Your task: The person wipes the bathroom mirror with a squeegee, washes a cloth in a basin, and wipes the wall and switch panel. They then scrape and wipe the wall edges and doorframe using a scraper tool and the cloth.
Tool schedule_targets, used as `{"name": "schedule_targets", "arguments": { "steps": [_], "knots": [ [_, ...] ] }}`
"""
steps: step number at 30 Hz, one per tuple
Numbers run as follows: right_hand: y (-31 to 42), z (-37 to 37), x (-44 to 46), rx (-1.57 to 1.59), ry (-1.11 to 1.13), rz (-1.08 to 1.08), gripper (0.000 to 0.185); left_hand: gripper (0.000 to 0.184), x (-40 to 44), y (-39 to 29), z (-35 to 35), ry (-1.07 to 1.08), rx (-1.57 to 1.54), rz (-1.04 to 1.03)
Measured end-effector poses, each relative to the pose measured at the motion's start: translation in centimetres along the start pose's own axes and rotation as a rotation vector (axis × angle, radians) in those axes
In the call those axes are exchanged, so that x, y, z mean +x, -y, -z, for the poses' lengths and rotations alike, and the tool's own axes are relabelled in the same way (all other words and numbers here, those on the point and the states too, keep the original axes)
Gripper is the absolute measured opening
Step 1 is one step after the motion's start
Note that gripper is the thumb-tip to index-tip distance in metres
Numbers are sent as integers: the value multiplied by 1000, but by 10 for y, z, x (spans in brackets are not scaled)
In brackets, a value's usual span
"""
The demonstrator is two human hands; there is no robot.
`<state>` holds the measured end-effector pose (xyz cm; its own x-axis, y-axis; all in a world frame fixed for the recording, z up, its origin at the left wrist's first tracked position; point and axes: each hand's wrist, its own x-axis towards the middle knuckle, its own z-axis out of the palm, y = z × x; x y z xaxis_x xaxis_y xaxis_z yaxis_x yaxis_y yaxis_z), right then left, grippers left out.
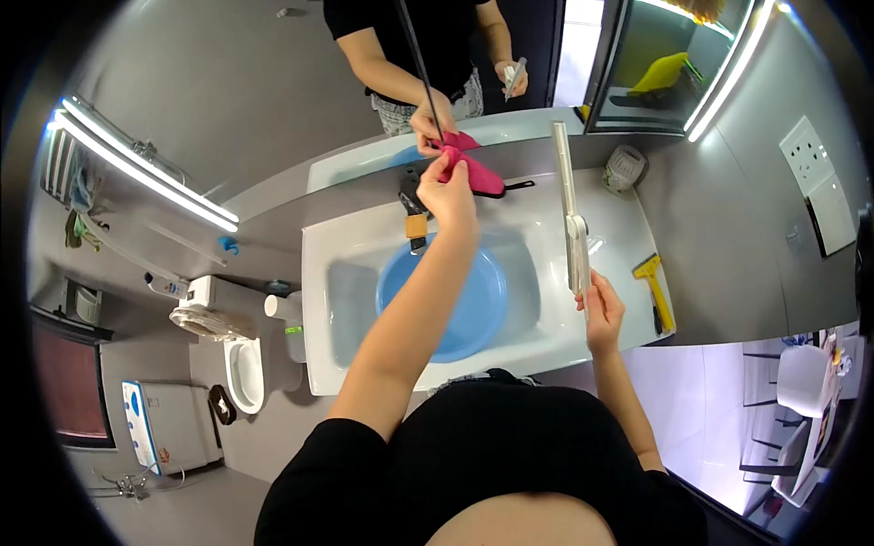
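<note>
My left hand (pixel 446 193) reaches over the sink to the foot of the mirror, its fingers closed on a pink cloth (pixel 481 178). The cloth is bunched near a thin dark line (pixel 419 68) that runs up the mirror. On the right, my right hand (pixel 603 314) is closed around the lower end of a long pale squeegee (pixel 566 173) with a round joint. The squeegee is held up over the right side of the white sink (pixel 314 273). Below my left forearm, a blue basin (pixel 487 309) sits in the sink, partly hidden by the arm.
A black faucet (pixel 411 187) with a tan block (pixel 416 227) stands behind the basin. A yellow scraper (pixel 654 291) and a clear cup (pixel 625 168) are on the right of the counter. To the left are a white bottle (pixel 278 307) and a toilet (pixel 244 373).
</note>
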<state>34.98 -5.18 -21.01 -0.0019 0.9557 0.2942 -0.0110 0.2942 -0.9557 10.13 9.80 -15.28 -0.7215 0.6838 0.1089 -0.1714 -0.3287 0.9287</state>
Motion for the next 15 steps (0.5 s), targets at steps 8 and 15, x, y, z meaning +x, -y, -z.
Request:
{"name": "schedule_targets", "arguments": {
  "steps": [8, 15],
  "knots": [
    [-54, 35, -7, 96, -272, -325, 29, 23, -12, 8, 3, 22, -33, -5],
    [-102, 60, 4, 99, -321, -677, 27, 23, -40, 10, 27, 105, 70, 157]
  ]
}}
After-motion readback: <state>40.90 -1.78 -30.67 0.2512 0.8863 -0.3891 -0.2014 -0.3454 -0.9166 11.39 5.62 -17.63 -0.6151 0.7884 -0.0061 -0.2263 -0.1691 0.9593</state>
